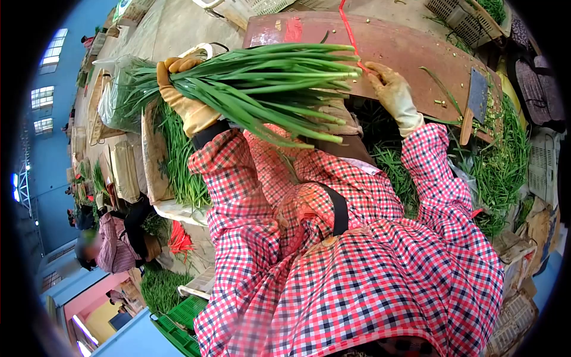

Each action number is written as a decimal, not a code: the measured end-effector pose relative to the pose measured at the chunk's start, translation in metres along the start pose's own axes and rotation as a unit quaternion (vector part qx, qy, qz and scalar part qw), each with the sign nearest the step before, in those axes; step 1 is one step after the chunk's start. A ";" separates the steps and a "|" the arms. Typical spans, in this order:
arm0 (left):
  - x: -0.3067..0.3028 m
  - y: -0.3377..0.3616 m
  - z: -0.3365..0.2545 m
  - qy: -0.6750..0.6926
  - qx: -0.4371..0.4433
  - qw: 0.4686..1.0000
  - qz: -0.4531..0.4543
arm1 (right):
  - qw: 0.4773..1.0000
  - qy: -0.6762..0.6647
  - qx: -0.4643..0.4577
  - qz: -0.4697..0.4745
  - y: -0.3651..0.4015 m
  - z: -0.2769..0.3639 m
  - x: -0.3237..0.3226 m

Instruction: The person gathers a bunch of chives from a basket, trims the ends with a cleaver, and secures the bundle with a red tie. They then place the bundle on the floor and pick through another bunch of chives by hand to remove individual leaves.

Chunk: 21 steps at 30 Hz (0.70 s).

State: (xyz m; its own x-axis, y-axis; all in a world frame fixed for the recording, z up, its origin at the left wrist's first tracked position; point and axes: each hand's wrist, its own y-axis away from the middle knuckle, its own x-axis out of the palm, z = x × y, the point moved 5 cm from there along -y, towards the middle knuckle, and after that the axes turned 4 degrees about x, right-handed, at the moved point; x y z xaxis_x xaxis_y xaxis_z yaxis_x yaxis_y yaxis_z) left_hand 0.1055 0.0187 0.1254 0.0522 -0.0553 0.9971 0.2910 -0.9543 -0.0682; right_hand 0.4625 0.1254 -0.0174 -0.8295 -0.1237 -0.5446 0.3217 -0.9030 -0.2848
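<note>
- Nearest in my head view: the red checked sleeves [446,172] and checked front of the wearer, who sits behind the work.
- Left hand [172,94], in an orange-tan glove: grip wrapped around a bunch of green stalks [262,83], the task's thing. The bunch lies crosswise in the air in front of the body, pale cut ends toward the right hand, leafy ends beyond the left.
- Right hand [394,95], in a pale, stained glove: grip narrow, fingertips pinched on the end of a red strip [350,34], close to the pale ends of the bunch.
- Beyond the hands I log a reddish-brown table [410,50]; the strip runs over it toward the upper edge of my view.
- On the table's right part: a knife [476,98], broad dark blade, wooden handle toward the wearer; green bits scattered near it.
- Right of the table: a heap of green trimmings [505,169].
- Left of the wearer: upright green stalks beside a wooden panel [156,160], and a clear plastic bag [122,98].
- Farther left: another person [116,241] in a striped top; behind, a blue wall [53,154].
</note>
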 end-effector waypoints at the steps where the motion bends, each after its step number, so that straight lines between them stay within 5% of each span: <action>1: 0.001 0.000 0.004 0.007 0.004 1.000 -0.016 | 1.000 -0.005 0.027 0.004 0.000 0.004 -0.013; 4: -0.006 -0.008 0.000 0.005 -0.010 1.000 0.023 | 0.983 0.061 0.163 0.051 -0.010 0.015 -0.049; 5: -0.008 -0.011 -0.002 0.008 -0.017 0.999 0.031 | 0.981 0.189 -0.011 0.033 -0.018 0.036 -0.062; 7: 0.003 -0.014 0.007 -0.009 -0.030 0.997 0.069 | 0.974 0.115 -0.194 0.039 -0.037 0.060 -0.071; 8: 0.009 -0.016 0.012 -0.015 -0.048 0.992 0.112 | 0.976 -0.081 -0.195 0.060 -0.053 0.073 -0.071; 10: 0.021 -0.011 0.023 -0.047 -0.029 0.988 0.145 | 0.927 -0.310 0.025 0.211 -0.062 0.124 -0.059; 12: 0.040 -0.006 0.037 -0.040 -0.046 0.974 0.218 | 0.862 -0.415 0.027 0.291 -0.075 0.129 -0.020; 16: 0.073 0.014 0.046 -0.038 -0.069 0.902 0.424 | 0.725 -0.445 0.087 0.518 -0.049 0.100 0.107; 19: 0.109 0.029 0.051 0.017 -0.111 0.743 0.660 | 0.684 -0.425 0.150 0.574 -0.007 0.140 0.089; 20: 0.111 0.041 0.048 -0.007 -0.055 0.766 0.640 | 0.678 -0.422 0.158 0.581 0.011 0.156 0.080; 21: 0.116 0.046 0.050 0.013 -0.080 0.735 0.673 | 0.713 -0.358 0.144 0.586 0.021 0.170 0.056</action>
State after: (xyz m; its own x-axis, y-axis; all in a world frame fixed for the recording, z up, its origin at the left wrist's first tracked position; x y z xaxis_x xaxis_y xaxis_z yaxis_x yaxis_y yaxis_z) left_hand 0.1728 -0.0174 0.2362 0.1720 -0.9846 0.0305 -0.1237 -0.0523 -0.9909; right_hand 0.3451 0.0298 0.0806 -0.1213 -0.9477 0.2954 0.9634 -0.0407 0.2649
